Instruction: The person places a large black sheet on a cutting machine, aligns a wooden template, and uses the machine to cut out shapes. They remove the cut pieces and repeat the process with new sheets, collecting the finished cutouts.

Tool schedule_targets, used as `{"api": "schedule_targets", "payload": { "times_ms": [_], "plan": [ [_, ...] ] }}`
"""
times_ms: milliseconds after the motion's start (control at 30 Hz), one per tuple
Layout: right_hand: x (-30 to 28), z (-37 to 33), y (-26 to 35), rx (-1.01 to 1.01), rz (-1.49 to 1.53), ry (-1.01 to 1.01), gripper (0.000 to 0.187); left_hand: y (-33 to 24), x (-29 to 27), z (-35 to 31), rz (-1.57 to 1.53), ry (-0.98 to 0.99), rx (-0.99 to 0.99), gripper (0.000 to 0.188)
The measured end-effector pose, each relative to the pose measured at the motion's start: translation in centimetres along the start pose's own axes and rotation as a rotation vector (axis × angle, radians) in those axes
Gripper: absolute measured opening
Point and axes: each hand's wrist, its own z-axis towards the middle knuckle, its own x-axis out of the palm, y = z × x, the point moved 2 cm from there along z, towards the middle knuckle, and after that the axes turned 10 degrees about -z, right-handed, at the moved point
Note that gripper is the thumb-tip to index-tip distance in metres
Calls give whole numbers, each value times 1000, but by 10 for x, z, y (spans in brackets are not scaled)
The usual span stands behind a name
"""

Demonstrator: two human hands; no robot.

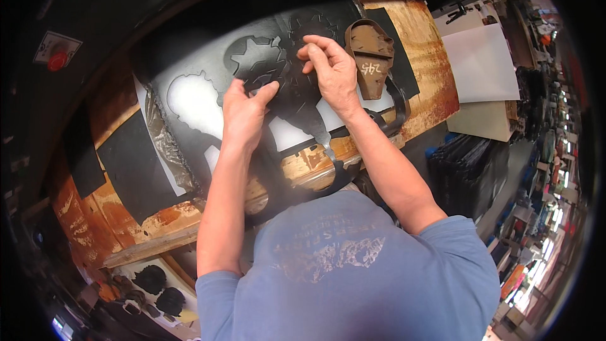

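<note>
A black sheet (297,98) with cut-out shapes lies over white material on the work surface. My left hand (245,113) is over its cut part, thumb and fingers apart; a jagged black cut piece (257,60) lies just beyond them. Whether the fingertips touch the black material is unclear. My right hand (334,79) hovers to the right, its fingers loosely bent and apart, with nothing visible in them. Beside it on the right sits a brown shoe-shaped cutting die (372,60) with pale handwriting. A narrow black strip (327,141) trails toward me.
The worn wooden board (413,38) carries more black sheets (136,161) at left. A dark machine part overhangs the far side, with a red button (58,58) at left. Pale sheets (483,63) and stacked black material (470,167) stand at right. Black pieces (151,279) lie lower left.
</note>
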Motion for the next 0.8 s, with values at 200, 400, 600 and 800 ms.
{"api": "schedule_targets", "payload": {
  "times_ms": [200,400,600,800],
  "plan": [
    [1,-4,-1,-66,-43,39,28,19,-25,-17,-401,169,158,37],
    [-6,-6,11,-23,102,208,27,21,-23,-22,-565,146,263,38],
    [7,-10,29,-3,-365,569,42,16,-13,-9,15,87,373,39],
    [4,-23,31,95,-326,410,29,8,-17,-1,-4,11,350,44]
  ]
}}
